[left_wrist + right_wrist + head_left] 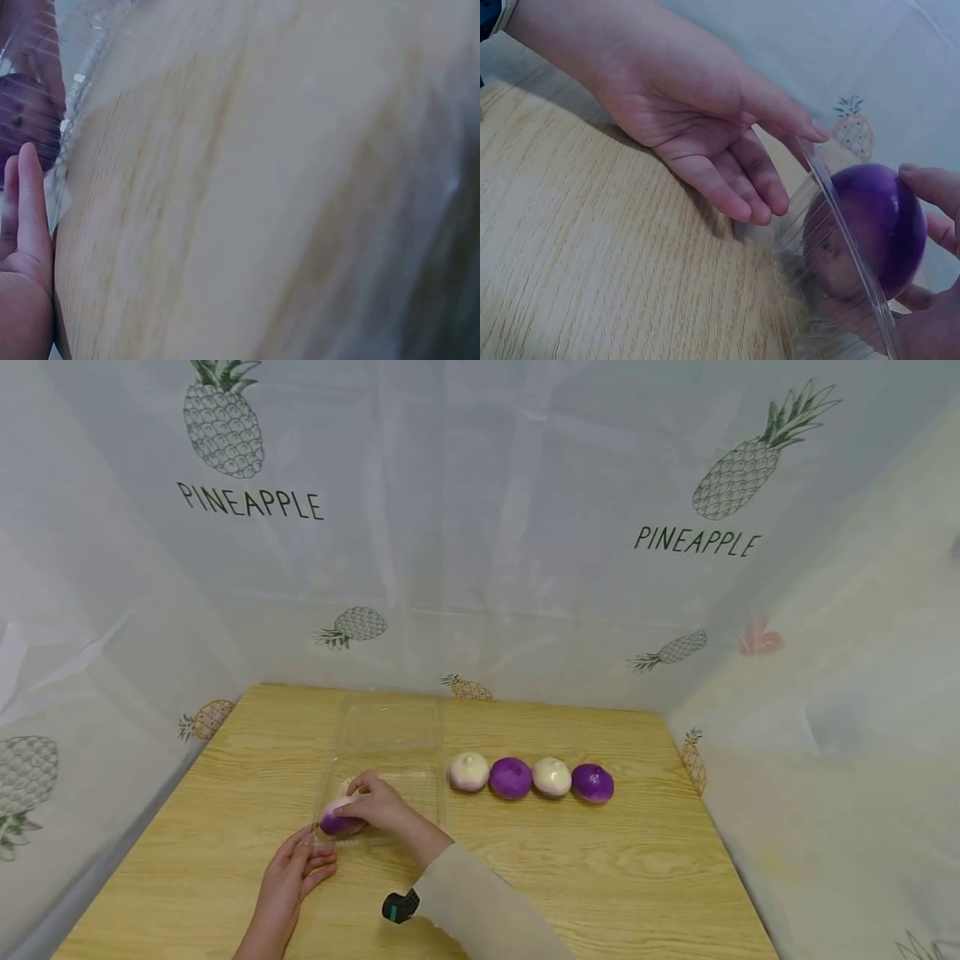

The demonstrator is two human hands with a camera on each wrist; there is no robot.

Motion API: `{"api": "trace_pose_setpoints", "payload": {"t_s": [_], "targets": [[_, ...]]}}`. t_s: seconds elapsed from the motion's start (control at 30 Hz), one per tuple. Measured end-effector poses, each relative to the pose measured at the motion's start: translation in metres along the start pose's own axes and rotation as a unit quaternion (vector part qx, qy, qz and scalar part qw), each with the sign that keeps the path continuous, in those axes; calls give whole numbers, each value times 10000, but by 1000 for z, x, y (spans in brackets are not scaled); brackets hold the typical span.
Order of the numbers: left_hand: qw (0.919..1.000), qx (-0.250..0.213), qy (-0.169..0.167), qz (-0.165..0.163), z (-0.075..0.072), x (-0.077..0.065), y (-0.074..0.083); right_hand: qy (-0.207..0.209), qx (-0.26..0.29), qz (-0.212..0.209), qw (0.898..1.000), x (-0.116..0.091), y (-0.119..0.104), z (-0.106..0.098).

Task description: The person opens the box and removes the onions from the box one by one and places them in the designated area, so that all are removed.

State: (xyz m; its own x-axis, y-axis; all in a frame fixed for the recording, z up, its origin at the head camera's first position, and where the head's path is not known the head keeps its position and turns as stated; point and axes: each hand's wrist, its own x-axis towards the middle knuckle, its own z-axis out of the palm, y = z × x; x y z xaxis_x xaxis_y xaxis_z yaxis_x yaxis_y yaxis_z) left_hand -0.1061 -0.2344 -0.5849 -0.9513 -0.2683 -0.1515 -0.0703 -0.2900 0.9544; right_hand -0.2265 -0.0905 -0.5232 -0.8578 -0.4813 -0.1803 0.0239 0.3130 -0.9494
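Observation:
A purple-and-white turnip (pixel 339 823) is inside the clear plastic box (pixel 420 785), at its near left corner. My right hand (pixel 381 803) grips it from above; in the right wrist view its purple side (pixel 889 225) shows between the thumb and fingers. My left hand (pixel 288 870) is at the same corner from outside. In the right wrist view, that hand's (pixel 697 127) thumb and forefinger pinch the box rim, and the other fingers hang loosely below. The left wrist view shows part of the left hand (pixel 26 247) close to the box wall.
To the right of the box, several turnips (pixel 511 778) stand in a row, white and purple sides up by turns. The box's open lid (pixel 392 727) lies flat behind it on the wooden table (pixel 585 877). A pineapple-print curtain (pixel 480 568) surrounds the table's back and sides.

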Motion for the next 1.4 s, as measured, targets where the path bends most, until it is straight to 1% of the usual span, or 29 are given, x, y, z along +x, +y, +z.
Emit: {"api": "trace_pose_setpoints", "payload": {"t_s": [0.13,0.27,0.37,0.47,0.53,0.6,0.7,0.77,0.87,0.93,1.03,1.2,1.27,1.4], "targets": [[9999,-102,-36,73,-1,1,1,-112,-294,-65,9995,-1,-2,-2],[9993,-318,-119,131,-1,3,1,-230,-311,-55,9992,-1,-3,-4],[9993,-370,-89,45,-1,2,1,-319,-357,79,9988,-3,-2,-4],[9997,-200,-22,-161,-2,-1,0,-391,-426,257,9980,-7,-1,-5],[9995,-33,11,-303,-3,-3,-1,-383,-414,320,9979,-11,1,-5],[9992,6,-20,-403,-5,-6,-2,-322,-353,308,9984,-15,1,-5],[9993,-78,-132,-337,-7,-9,-3,-176,-178,294,9993,-21,-2,-8],[9993,-197,-242,-198,-8,-9,-3,-83,-45,244,9997,-26,-6,-13],[9989,-269,-391,6,-7,-7,-2,40,97,120,9999,-34,-15,-26],[9986,-294,-428,73,-6,-6,-2,115,129,-8,9999,-41,-19,-36],[9988,-284,-407,8,-5,-6,-3,183,140,-168,9996,-53,-19,-53],[9994,-86,-246,-219,-2,-5,-3,350,306,-427,9980,-73,-19,-87],[9995,47,-200,-225,-2,-5,-1,432,385,-526,9969,-81,-19,-100],[9995,53,-233,-223,-4,-6,3,644,547,-659,9942,-99,-20,-123]]}}
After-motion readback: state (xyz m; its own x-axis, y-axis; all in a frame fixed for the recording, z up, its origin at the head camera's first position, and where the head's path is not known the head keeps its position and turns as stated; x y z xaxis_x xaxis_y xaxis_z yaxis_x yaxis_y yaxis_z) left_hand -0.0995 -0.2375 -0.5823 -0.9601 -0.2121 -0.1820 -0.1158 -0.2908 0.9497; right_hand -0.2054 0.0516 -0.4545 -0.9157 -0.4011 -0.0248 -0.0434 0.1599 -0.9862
